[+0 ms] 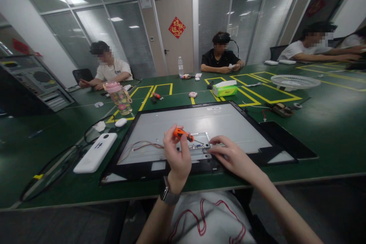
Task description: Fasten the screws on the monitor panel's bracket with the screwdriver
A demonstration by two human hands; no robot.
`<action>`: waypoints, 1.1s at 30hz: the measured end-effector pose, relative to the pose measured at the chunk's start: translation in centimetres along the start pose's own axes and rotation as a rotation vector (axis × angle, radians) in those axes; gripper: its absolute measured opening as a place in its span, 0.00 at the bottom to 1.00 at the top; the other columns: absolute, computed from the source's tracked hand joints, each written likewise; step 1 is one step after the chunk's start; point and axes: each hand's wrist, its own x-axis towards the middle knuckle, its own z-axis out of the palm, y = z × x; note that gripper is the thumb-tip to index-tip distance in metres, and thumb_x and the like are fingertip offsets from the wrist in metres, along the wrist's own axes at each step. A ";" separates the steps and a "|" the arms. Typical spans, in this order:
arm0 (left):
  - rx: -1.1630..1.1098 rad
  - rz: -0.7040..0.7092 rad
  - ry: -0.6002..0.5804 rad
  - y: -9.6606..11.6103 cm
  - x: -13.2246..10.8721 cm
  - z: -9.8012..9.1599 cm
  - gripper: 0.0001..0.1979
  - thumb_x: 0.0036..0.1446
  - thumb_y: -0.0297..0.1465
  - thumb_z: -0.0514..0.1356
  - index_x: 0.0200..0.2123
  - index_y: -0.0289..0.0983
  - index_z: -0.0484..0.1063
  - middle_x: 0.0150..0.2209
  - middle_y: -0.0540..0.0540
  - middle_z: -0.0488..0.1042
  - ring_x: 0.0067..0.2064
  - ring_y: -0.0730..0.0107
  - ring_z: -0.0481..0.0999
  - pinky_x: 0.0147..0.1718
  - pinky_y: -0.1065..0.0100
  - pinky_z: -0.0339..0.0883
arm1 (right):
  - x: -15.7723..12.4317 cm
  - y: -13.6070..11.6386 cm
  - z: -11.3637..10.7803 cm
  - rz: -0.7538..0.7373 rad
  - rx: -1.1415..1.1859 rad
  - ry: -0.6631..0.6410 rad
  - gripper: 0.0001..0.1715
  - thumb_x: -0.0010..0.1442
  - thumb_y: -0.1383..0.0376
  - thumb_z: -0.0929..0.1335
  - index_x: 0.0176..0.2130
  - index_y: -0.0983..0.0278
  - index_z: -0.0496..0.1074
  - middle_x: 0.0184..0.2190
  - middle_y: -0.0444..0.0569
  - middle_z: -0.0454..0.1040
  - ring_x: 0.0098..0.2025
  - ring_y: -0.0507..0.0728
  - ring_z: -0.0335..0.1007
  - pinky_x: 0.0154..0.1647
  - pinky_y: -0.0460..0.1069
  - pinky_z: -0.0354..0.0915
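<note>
On the green tabletop lies a face-down grey screen panel, and over its small metal plate the left hand is closed around a short orange-handled screwdriver. The right hand rests flat, fingers loosely spread, on that plate. A white box, black cables and a pink-lidded bottle sit to the left.

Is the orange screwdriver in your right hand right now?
No, the left hand grips the orange screwdriver, while the right hand rests open on the metal plate.
</note>
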 end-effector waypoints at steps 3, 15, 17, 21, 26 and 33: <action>-0.014 0.010 -0.001 -0.1 -0.1 0.0 0.16 0.66 0.27 0.56 0.56 0.39 0.63 0.47 0.43 0.70 0.35 0.75 0.80 0.36 0.68 0.78 | 0.0 0.0 0.0 0.001 -0.023 -0.053 0.17 0.61 0.76 0.65 0.41 0.59 0.78 0.47 0.53 0.72 0.48 0.61 0.72 0.49 0.59 0.72; 0.004 -0.001 -0.002 0.0 -0.2 0.0 0.16 0.67 0.28 0.55 0.56 0.39 0.63 0.47 0.42 0.71 0.37 0.73 0.79 0.37 0.68 0.78 | -0.2 0.2 0.0 0.005 -0.032 -0.104 0.20 0.63 0.75 0.62 0.47 0.59 0.77 0.50 0.55 0.69 0.49 0.62 0.71 0.50 0.60 0.71; 0.013 -0.002 0.000 0.0 -0.2 0.0 0.15 0.67 0.28 0.55 0.56 0.39 0.63 0.47 0.42 0.71 0.37 0.73 0.79 0.37 0.68 0.78 | -0.2 0.2 0.0 0.004 -0.025 -0.118 0.22 0.64 0.75 0.62 0.49 0.58 0.76 0.50 0.56 0.69 0.49 0.62 0.71 0.50 0.60 0.71; 0.033 0.006 -0.001 0.2 -0.1 0.1 0.15 0.67 0.29 0.55 0.56 0.38 0.63 0.46 0.42 0.71 0.37 0.73 0.78 0.37 0.69 0.78 | -0.1 0.2 0.0 0.010 -0.014 -0.132 0.23 0.64 0.76 0.61 0.49 0.58 0.76 0.50 0.55 0.68 0.48 0.61 0.71 0.50 0.59 0.71; 0.011 0.004 -0.003 0.1 -0.1 0.1 0.15 0.67 0.28 0.55 0.56 0.39 0.63 0.46 0.42 0.71 0.38 0.73 0.79 0.38 0.68 0.78 | 0.1 0.1 0.0 0.021 -0.006 -0.146 0.26 0.63 0.77 0.60 0.50 0.57 0.76 0.50 0.54 0.67 0.47 0.60 0.70 0.50 0.57 0.71; -0.021 -0.004 -0.015 -0.2 -0.3 0.1 0.17 0.66 0.26 0.56 0.57 0.40 0.63 0.47 0.42 0.70 0.39 0.71 0.79 0.38 0.67 0.78 | -0.1 0.3 0.2 0.027 -0.034 -0.163 0.29 0.61 0.78 0.60 0.51 0.55 0.77 0.52 0.54 0.66 0.48 0.60 0.69 0.51 0.59 0.70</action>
